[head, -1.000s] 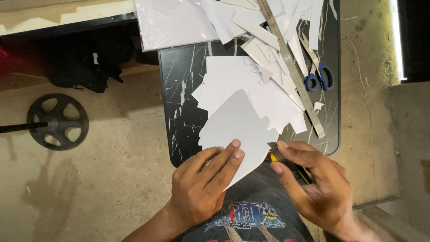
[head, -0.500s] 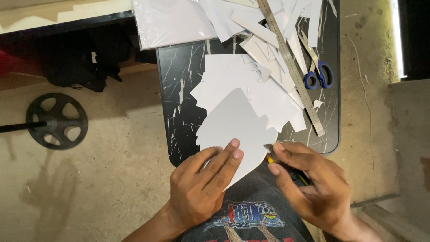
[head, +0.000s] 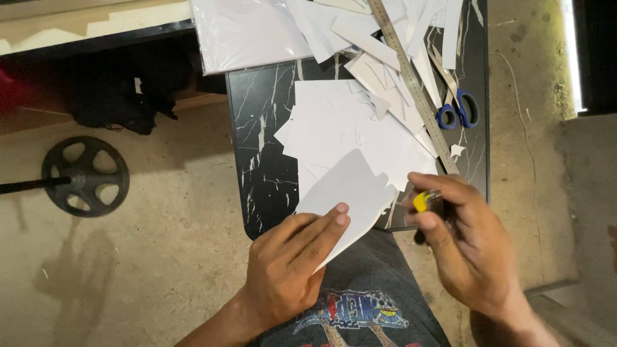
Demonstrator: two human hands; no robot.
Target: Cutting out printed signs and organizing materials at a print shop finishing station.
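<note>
Left hand (head: pixel 289 270) flat, fingers together, pinning card (head: pixel 350 196) to table (head: pixel 257 128) edge for steadiness. Right hand (head: pixel 472 250) pinches yellow cutter (head: pixel 424 202) just beside card.

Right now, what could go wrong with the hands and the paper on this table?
The left hand pins the grey sheet, which overhangs the black table edge, so it may slip or bend. The right hand holds a yellow tool close to the left fingers; if it is a cutter, it could nick them.
</note>
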